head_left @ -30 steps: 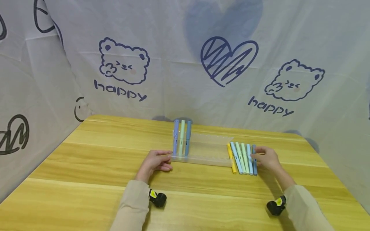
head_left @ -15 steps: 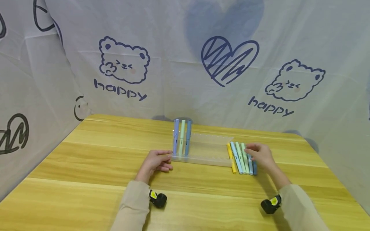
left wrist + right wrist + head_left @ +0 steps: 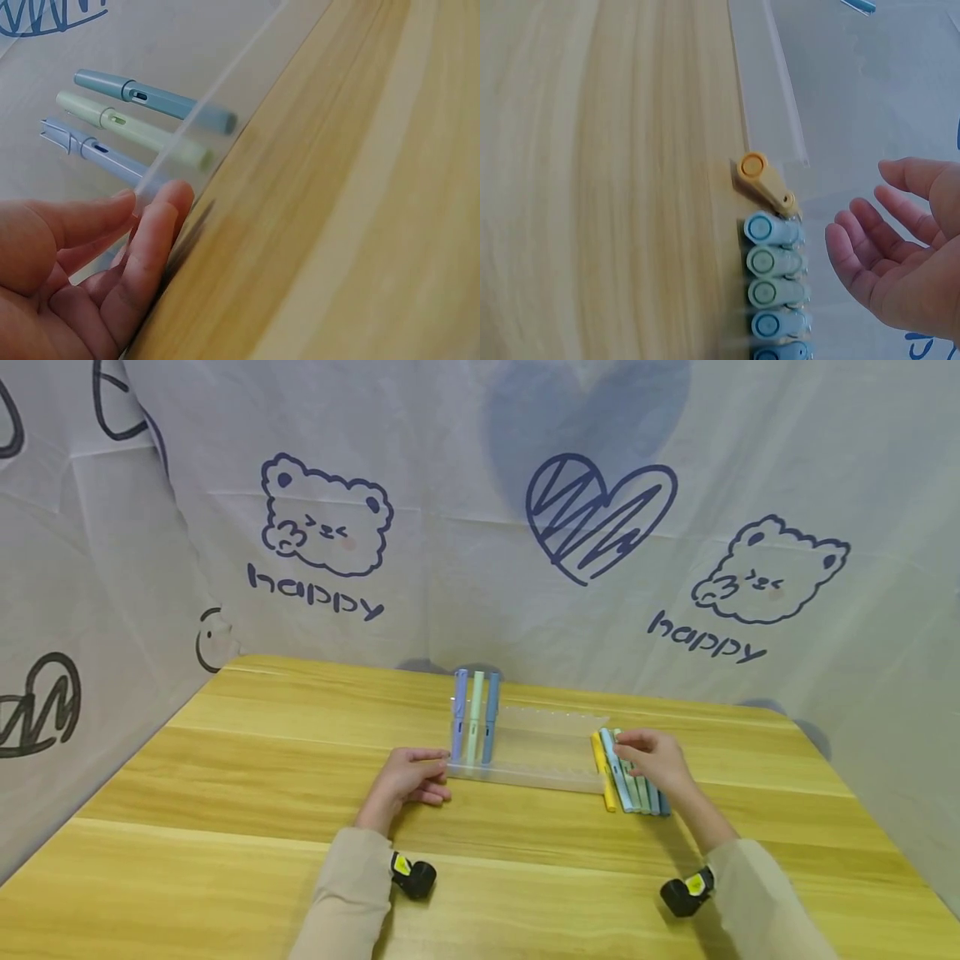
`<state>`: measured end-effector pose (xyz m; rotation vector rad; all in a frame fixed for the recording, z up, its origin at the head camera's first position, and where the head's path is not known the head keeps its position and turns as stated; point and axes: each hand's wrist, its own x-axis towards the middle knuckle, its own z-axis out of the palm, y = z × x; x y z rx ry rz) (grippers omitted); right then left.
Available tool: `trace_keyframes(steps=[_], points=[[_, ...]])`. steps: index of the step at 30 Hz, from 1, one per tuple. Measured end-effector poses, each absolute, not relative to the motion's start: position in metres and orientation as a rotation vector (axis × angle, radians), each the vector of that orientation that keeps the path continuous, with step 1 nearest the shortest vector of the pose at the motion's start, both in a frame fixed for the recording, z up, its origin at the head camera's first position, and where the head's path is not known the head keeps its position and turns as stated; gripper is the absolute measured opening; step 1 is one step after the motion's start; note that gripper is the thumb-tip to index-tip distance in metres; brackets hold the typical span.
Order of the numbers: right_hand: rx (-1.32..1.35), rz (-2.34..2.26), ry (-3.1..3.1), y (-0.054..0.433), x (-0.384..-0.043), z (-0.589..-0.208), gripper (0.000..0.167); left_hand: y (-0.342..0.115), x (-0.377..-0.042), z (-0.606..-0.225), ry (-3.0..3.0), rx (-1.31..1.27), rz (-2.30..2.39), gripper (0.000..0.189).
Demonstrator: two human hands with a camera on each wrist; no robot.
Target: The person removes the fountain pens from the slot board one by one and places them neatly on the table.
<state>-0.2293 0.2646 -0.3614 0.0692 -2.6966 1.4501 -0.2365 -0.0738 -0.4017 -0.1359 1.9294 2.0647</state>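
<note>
My left hand (image 3: 407,779) pinches the near left corner of a clear plastic pen rack (image 3: 551,747) between thumb and fingers, seen closely in the left wrist view. At the rack's left end stand a lavender pen (image 3: 459,722), a pale green pen (image 3: 127,126) and a blue pen (image 3: 491,718), side by side. Over the loose pens to the right hovers my right hand (image 3: 660,764), its fingers loosely bent and nothing between them. Those pens lie in a row: a yellow pen (image 3: 763,180) nearest the rack, then a light blue pen (image 3: 769,227), pale green ones and further blue ones.
Everything stands on a wood-grained table (image 3: 525,877). Behind it hangs a white cloth (image 3: 457,552) with bear and heart drawings. Small black cameras are strapped to both wrists.
My right hand has moved leftward over the loose pens, from the blue end of the row toward the yellow pen. The left hand stays at the rack's corner.
</note>
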Motion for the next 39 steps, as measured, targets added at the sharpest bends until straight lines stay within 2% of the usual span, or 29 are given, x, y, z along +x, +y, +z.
trace_keyframes(steps=[39], points=[[0.282, 1.766, -2.550, 0.203, -0.241, -0.370, 0.030, -0.068, -0.236, -0.398, 2.011, -0.151, 2.044, 0.027]])
